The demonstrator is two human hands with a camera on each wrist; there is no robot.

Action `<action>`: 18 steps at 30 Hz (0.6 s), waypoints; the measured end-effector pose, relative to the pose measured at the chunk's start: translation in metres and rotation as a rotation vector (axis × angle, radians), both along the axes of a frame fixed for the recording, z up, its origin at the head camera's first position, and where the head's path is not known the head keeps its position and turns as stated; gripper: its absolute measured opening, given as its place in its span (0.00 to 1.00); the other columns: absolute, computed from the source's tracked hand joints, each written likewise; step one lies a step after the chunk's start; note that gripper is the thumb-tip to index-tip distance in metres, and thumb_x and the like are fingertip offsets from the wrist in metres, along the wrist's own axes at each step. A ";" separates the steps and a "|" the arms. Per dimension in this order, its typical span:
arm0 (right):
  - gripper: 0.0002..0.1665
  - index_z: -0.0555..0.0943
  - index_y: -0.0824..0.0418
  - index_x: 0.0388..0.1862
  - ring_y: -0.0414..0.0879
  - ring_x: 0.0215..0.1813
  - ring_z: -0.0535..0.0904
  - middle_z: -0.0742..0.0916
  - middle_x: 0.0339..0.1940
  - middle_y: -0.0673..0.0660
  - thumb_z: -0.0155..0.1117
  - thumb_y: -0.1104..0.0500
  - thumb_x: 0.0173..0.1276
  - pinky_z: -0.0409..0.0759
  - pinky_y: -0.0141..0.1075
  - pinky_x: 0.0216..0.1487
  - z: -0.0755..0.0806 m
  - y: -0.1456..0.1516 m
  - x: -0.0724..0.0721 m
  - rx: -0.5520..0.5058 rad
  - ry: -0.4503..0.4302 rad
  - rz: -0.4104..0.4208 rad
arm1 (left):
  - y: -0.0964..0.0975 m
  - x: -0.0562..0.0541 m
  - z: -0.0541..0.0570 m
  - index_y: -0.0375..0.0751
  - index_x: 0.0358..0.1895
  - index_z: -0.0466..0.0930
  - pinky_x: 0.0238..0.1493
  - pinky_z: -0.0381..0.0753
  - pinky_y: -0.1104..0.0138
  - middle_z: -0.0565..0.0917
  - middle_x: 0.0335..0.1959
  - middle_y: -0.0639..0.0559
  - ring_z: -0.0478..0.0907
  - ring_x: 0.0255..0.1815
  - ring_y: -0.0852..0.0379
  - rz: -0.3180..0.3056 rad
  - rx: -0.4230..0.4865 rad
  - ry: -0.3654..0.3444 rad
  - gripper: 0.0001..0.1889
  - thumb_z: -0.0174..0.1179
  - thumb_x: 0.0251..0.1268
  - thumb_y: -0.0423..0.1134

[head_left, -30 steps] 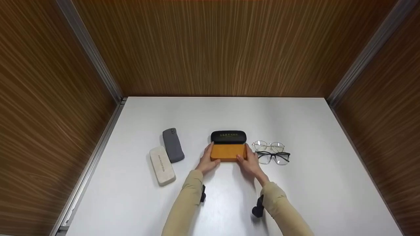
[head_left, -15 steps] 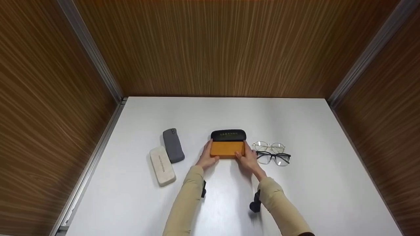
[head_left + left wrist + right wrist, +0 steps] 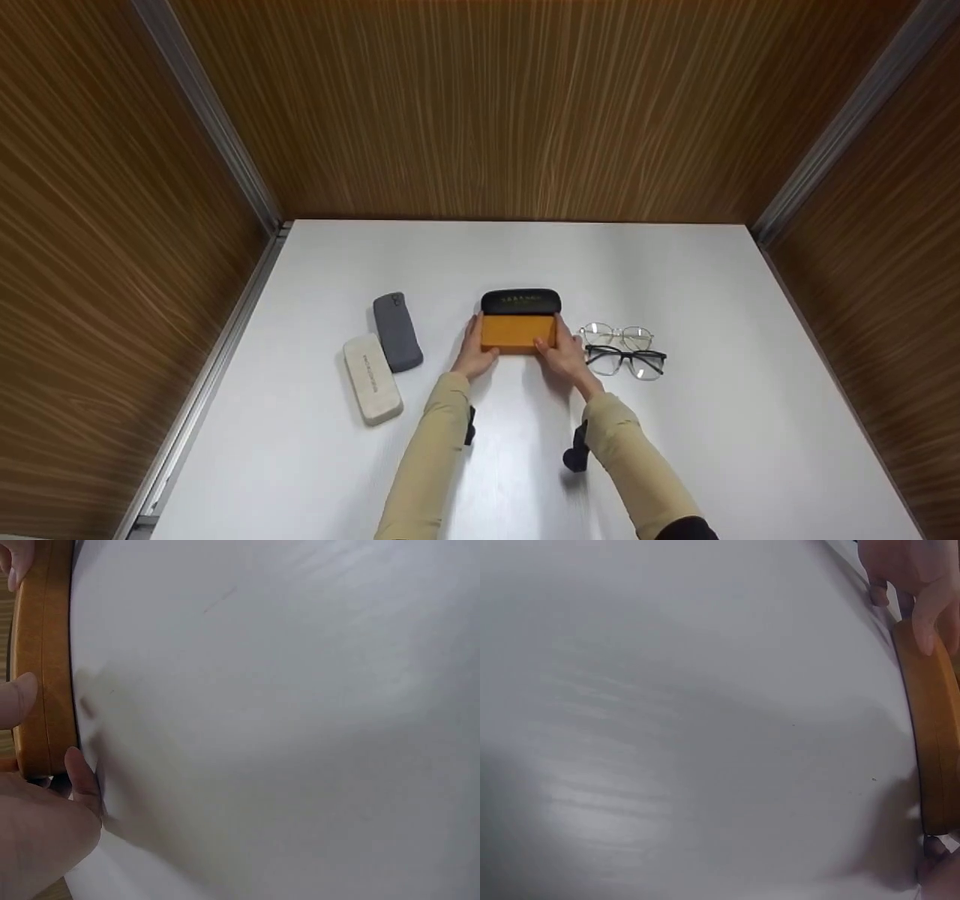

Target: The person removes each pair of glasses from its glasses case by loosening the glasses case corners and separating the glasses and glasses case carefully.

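An orange glasses case (image 3: 517, 334) lies on the white table between my two hands. Right behind it is a black glasses case (image 3: 521, 301) with gold lettering. My left hand (image 3: 474, 351) grips the orange case's left end, thumb on the near side, as the left wrist view also shows on the orange case (image 3: 49, 652). At the opposite end my right hand (image 3: 566, 354) holds it, its thumb over the front edge; the right wrist view shows that orange case (image 3: 934, 735) close along the table. The fingertips at the far side are hidden.
To the left lie a grey glasses case (image 3: 397, 332) and a cream glasses case (image 3: 373, 379), side by side. Close to the right hand are thin-rimmed glasses (image 3: 636, 337) and black-framed glasses (image 3: 626, 354). Wood-grain panels (image 3: 510, 112) bound the table (image 3: 750, 420) behind and at both sides.
Both hands have moved away from the person with the orange case, and the black case behind it has shifted the same way. The other cases and the glasses stay put.
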State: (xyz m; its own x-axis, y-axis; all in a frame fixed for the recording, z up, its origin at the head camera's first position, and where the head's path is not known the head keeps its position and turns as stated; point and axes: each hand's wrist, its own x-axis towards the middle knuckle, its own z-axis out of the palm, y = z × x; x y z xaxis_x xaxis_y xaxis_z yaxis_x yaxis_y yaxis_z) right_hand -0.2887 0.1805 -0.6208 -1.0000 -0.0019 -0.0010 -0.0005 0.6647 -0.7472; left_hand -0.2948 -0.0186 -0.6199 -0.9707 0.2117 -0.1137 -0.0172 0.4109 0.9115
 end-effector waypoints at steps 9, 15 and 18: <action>0.43 0.50 0.77 0.78 0.74 0.68 0.70 0.67 0.75 0.76 0.57 0.56 0.76 0.59 0.62 0.73 -0.007 0.000 0.004 -0.034 0.048 0.019 | -0.001 0.008 0.001 0.34 0.81 0.35 0.85 0.39 0.47 0.38 0.83 0.32 0.35 0.84 0.37 0.016 0.055 -0.046 0.42 0.50 0.72 0.27; 0.43 0.50 0.79 0.77 0.73 0.65 0.70 0.66 0.75 0.77 0.57 0.57 0.76 0.61 0.62 0.70 -0.010 0.001 0.010 -0.048 0.082 0.034 | -0.002 0.014 -0.004 0.36 0.82 0.33 0.85 0.36 0.48 0.38 0.83 0.33 0.34 0.84 0.37 0.033 0.108 -0.043 0.43 0.49 0.71 0.29; 0.44 0.50 0.80 0.76 0.74 0.64 0.68 0.65 0.75 0.78 0.57 0.57 0.76 0.61 0.62 0.70 -0.009 0.003 0.013 -0.060 0.084 0.037 | -0.001 0.015 -0.005 0.33 0.81 0.34 0.85 0.39 0.48 0.40 0.83 0.32 0.36 0.84 0.37 0.038 0.066 -0.026 0.42 0.50 0.72 0.29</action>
